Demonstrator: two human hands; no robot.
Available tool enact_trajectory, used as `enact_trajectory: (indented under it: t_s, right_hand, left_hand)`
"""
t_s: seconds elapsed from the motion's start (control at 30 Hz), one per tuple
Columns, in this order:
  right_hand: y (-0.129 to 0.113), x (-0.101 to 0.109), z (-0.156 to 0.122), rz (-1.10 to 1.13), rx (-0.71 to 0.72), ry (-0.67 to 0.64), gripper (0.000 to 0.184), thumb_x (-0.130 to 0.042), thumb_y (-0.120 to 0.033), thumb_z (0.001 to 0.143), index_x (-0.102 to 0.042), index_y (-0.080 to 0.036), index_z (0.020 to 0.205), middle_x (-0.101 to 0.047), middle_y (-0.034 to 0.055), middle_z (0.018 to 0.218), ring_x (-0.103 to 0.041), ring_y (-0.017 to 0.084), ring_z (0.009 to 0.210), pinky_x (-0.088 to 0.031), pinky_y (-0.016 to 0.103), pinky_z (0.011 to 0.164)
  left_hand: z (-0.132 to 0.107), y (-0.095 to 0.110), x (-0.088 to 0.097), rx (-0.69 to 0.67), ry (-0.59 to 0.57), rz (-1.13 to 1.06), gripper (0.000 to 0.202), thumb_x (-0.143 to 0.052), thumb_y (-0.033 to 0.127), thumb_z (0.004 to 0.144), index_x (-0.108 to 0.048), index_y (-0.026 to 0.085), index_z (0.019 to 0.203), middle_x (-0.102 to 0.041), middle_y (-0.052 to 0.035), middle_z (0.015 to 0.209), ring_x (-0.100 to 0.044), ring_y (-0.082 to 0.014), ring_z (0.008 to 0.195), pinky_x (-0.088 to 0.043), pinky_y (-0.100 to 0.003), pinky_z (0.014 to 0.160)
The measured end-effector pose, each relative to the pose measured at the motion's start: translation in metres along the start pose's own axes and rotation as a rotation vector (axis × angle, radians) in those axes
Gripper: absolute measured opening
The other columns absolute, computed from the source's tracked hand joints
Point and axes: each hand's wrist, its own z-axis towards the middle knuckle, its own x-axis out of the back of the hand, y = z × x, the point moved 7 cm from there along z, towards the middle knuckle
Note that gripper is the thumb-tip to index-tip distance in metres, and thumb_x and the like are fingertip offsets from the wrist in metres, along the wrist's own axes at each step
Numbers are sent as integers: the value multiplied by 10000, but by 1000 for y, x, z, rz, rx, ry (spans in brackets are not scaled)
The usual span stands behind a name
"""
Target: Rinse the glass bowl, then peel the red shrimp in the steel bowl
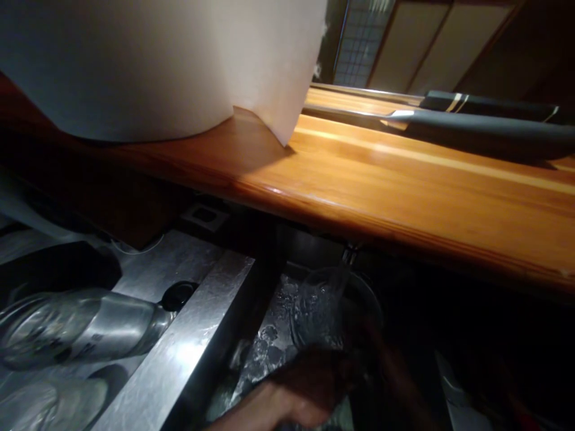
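My hand [287, 402] reaches in from below, low in the shadow beneath the tap [349, 254]. A clear glass [320, 308] sits right under that tap, with water [338, 281] running into it. My grip looks closed around it, but the dark hides it, so I cannot tell.

A hand [305, 396] holds a clear glass [320, 308] under water running from the tap [349, 254] over a steel sink [188, 341].
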Motion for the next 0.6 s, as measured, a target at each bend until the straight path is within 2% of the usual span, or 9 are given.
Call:
enact_trajectory:
  t_s: [0.07, 0.17, 0.23, 0.3, 0.33, 0.4, 0.47, 0.53, 0.6]
  right_hand:
    - [1, 2, -3, -26, -14, -26, 752, -654, -712, 681, -667, -103, 1123, -718, 143, 1030, -654, 332, 1011, -538, 401, 824]
    - [-2, 5, -14, -67, 45, 58, 739, -699, -660, 657, -632, -132, 1170, -665, 129, 1192, -572, 318, 1178, -478, 388, 968]
    - [-5, 1, -20, -84, 80, 78, 735, -703, -637, 653, -615, -131, 1179, -647, 125, 1223, -551, 307, 1207, -461, 371, 997]
    - [-7, -4, -23, -78, 86, 65, 727, -688, -625, 667, -594, -143, 1203, -642, 118, 1232, -563, 298, 1189, -495, 353, 949]
    - [-6, -6, -23, -70, 77, 65, 722, -679, -625, 673, -585, -154, 1212, -639, 114, 1238, -575, 296, 1169, -521, 344, 898]
    - [2, -5, -26, -58, 32, 75, 712, -670, -630, 659, -590, -164, 1191, -640, 120, 1228, -612, 302, 1096, -562, 330, 755]
    - [20, -2, -31, -40, -48, 73, 683, -660, -630, 639, -614, -159, 1131, -656, 142, 1186, -648, 312, 1002, -558, 318, 608]
    - [43, 4, -37, -24, -149, 85, 631, -639, -617, 645, -632, -163, 1083, -685, 153, 1105, -674, 320, 927, -536, 317, 529]
    - [55, 14, -41, -38, -149, 100, 564, -597, -598, 689, -654, -172, 1054, -718, 146, 985, -692, 320, 866, -533, 329, 520]
  left_hand:
    - [-15, -18, 4, 37, 0, 140, 385, -399, 372, 973, -527, 304, 1331, -562, -60, 1370, -458, -245, 1323, -174, -529, 1185]
    - [-15, -52, 11, 106, 43, 363, 507, -503, 360, 929, -435, 226, 1413, -445, -107, 1462, -297, -262, 1420, 22, -562, 1193]
    - [-1, -68, 14, 192, 109, 494, 551, -476, 215, 907, -380, 164, 1447, -321, -125, 1523, -204, -276, 1452, 56, -583, 1184]
    - [16, -79, 22, 359, 255, 594, 617, -440, 129, 868, -319, 105, 1472, -189, -134, 1563, -111, -317, 1466, 31, -617, 1178]
    - [23, -81, 28, 451, 350, 633, 629, -430, 130, 868, -292, 67, 1478, -151, -151, 1569, -78, -343, 1465, 8, -627, 1178]
    - [41, -78, 36, 536, 481, 679, 591, -412, 207, 913, -309, -5, 1456, -201, -218, 1551, -100, -392, 1451, -37, -627, 1179]
    - [66, -66, 40, 423, 489, 674, 549, -377, 293, 956, -381, 9, 1426, -345, -238, 1495, -233, -397, 1420, -103, -598, 1180]
    - [90, -50, 41, 174, 391, 621, 526, -410, 362, 958, -423, 114, 1423, -453, -190, 1440, -368, -361, 1363, -207, -539, 1167]
    - [101, -38, 42, 4, 311, 558, 550, -497, 393, 929, -405, 207, 1438, -507, -144, 1402, -436, -325, 1317, -303, -472, 1129]
